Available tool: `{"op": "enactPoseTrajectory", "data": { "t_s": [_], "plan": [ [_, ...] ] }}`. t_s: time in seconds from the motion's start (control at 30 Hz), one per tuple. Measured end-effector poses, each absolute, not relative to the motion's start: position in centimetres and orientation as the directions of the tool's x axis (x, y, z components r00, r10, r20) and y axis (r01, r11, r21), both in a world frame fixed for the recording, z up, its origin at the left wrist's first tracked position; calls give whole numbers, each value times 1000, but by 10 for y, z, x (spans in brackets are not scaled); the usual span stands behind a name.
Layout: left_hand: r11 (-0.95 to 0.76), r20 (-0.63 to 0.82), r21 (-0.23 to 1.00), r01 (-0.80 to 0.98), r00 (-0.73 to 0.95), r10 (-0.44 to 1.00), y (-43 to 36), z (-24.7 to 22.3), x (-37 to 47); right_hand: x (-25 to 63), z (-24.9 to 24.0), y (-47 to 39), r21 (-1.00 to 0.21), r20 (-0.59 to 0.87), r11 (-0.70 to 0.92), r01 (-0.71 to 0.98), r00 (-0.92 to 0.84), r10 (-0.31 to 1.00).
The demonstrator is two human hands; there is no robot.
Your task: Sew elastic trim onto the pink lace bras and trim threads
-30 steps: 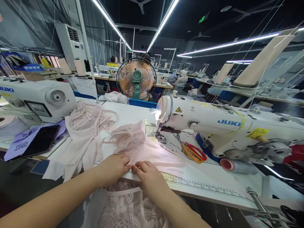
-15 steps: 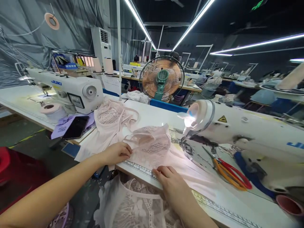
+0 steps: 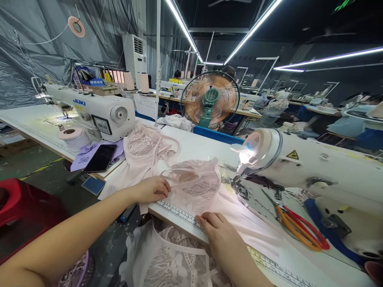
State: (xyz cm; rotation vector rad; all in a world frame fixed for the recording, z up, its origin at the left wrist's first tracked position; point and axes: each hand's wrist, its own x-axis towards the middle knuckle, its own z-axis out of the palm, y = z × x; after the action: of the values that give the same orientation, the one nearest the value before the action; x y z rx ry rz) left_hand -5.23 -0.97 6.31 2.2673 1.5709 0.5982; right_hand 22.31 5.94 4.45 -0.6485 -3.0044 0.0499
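A pale pink lace garment (image 3: 194, 185) lies on the white sewing table (image 3: 203, 149), spread toward the needle of a white sewing machine (image 3: 314, 171). My left hand (image 3: 151, 189) pinches the garment's left edge with closed fingers. Flat on the cloth at the table's front edge, over the printed ruler (image 3: 179, 213), rests my right hand (image 3: 217, 229). More pink lace fabric (image 3: 176, 259) hangs below the table edge in front of me.
Orange-and-red scissors (image 3: 302, 229) lie under the machine arm. A second pile of pink lace (image 3: 143, 149), a black phone (image 3: 100, 158) and another sewing machine (image 3: 89, 109) sit to the left. A fan (image 3: 210, 99) stands behind the table. A red stool (image 3: 24, 201) is at lower left.
My hands, first together at the front edge, have separated: the left slid left along the garment, the right stayed at the ruler. The view has turned left.
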Motion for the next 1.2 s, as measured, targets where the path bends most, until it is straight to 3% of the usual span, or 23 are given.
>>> {"op": "enactPoseTrajectory", "data": {
  "t_s": [0.5,0.8,1.0,1.2],
  "plan": [
    [-403,74,118,907,397,915,-20,76,-43,221,49,59,-49,13,900,434,-900,435],
    [-427,28,-151,891,436,899,-11,76,-19,194,82,69,57,-106,909,414,-902,418],
    [-366,36,-135,921,374,927,-18,75,-16,186,74,67,148,-112,926,346,-925,363],
    [-263,69,-62,963,267,961,-14,68,-14,192,69,77,171,89,923,345,-938,334]
  ]
}}
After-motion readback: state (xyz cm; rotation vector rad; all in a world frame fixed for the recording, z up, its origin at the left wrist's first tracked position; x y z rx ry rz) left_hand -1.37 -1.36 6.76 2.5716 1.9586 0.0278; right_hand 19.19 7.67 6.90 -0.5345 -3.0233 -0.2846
